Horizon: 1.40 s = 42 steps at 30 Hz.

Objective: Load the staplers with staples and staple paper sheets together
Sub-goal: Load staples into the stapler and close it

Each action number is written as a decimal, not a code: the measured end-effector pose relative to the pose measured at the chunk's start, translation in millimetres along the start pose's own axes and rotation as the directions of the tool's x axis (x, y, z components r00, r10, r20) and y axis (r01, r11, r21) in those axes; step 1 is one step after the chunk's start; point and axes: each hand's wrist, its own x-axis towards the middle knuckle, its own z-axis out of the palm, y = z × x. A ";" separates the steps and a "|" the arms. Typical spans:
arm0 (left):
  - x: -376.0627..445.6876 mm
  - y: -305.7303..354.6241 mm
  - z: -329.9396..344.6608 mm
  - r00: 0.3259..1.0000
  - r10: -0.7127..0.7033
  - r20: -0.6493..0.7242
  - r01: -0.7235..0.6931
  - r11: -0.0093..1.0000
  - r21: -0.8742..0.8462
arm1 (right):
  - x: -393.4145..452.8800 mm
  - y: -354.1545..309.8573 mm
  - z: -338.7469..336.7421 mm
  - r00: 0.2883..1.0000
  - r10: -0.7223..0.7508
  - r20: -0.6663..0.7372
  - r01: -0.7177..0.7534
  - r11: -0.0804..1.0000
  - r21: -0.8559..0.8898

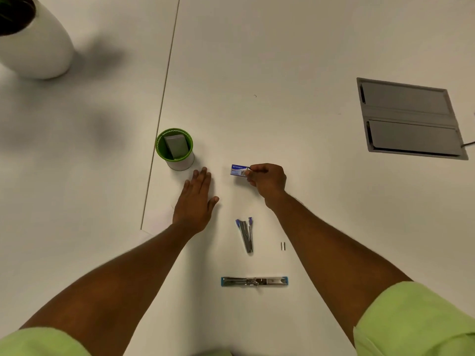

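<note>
Staple box (pixel 239 170), small and blue, pinched at its right end by the right hand (pixel 267 179), just above table centre. Judged step: getting a strip of staples out. Best done by steadying the box with the free hand and sliding the inner tray out slowly — a jerk would likely scatter the strips. Left hand (pixel 196 201) flat on the white table (pixel 282 60), fingers straight, holding nothing, at 9 o'clock of the box. At 6 o'clock, a purple stapler (pixel 246 235) opened in a narrow V; beyond it, a blue-tipped stapler (pixel 254 281) folded out flat — channels exposed, apparently ready to load. Short staple strip (pixel 283 246) at 3 o'clock of the purple one. Green cup (pixel 174 149) at 10 o'clock. Paper sheets hard to make out
</note>
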 end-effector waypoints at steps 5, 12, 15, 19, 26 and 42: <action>11.7 -0.6 16.9 1.000 -0.007 0.018 0.006 0.999 0.049 | 26.4 -7.3 16.4 1.000 -0.006 -0.004 0.006 0.998 -0.055; 11.9 -4.9 32.2 0.999 -0.005 -0.049 0.011 0.993 0.114 | 48.3 -5.2 28.3 0.999 -0.038 -0.003 0.037 0.993 -0.109; 11.8 -4.9 32.5 0.999 -0.006 -0.044 0.011 0.993 0.118 | 48.8 -1.5 30.2 0.999 -0.047 -0.008 0.045 0.992 -0.114; 11.3 -3.0 27.8 1.000 -0.006 -0.022 0.008 0.995 0.104 | 46.1 -0.2 32.1 0.998 -0.056 -0.019 0.054 0.991 -0.124; 11.6 -0.4 11.4 0.994 -0.026 0.104 0.014 0.993 0.115 | 25.5 10.0 10.5 0.999 -0.012 -0.034 0.009 0.997 -0.078; -115.5 5.1 15.0 0.996 0.054 0.077 -0.046 0.993 -0.105 | -76.4 109.1 -84.3 0.988 -0.110 -0.106 0.062 0.921 -0.385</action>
